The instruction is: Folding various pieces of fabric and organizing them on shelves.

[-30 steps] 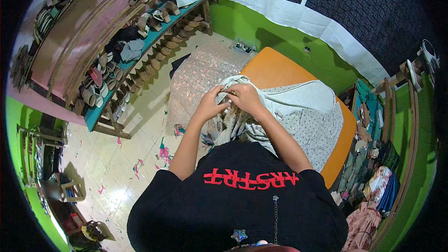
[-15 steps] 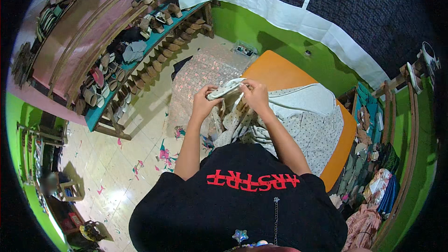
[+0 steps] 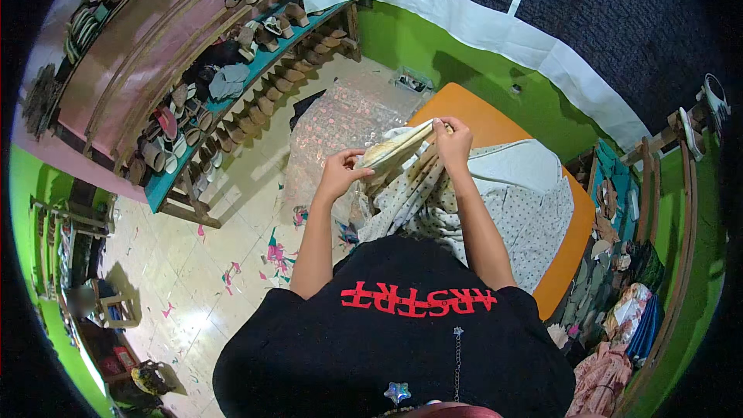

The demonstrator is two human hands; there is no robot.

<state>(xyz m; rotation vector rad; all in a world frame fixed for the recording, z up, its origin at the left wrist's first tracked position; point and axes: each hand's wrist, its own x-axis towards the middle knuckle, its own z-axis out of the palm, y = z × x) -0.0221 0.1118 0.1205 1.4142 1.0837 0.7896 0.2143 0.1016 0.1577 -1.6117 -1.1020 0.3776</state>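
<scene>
A pale cloth with small dark dots (image 3: 520, 209) spreads over an orange table (image 3: 457, 108) and hangs down in folds in front of me. Its near edge is lifted between my hands, a cream band of fabric stretched from one to the other. My left hand (image 3: 340, 176) pinches the left end of this edge between thumb and fingers. Farther right and slightly higher, my right hand (image 3: 453, 143) grips the other end with its fingers closed. Below both hands the cloth falls in gathered folds toward my black shirt.
Shoe shelves (image 3: 251, 70) with rows of shoes line the left wall. A sequined translucent sheet (image 3: 329, 120) lies beyond my left hand, and a clear box (image 3: 412, 81) stands behind it. Pink and green scraps (image 3: 276, 254) litter the tiled floor. Piled fabrics (image 3: 604, 279) lie at the right.
My right hand has moved right and up, away from my left. The bunched cloth edge between them is now drawn out into a longer, straighter band.
</scene>
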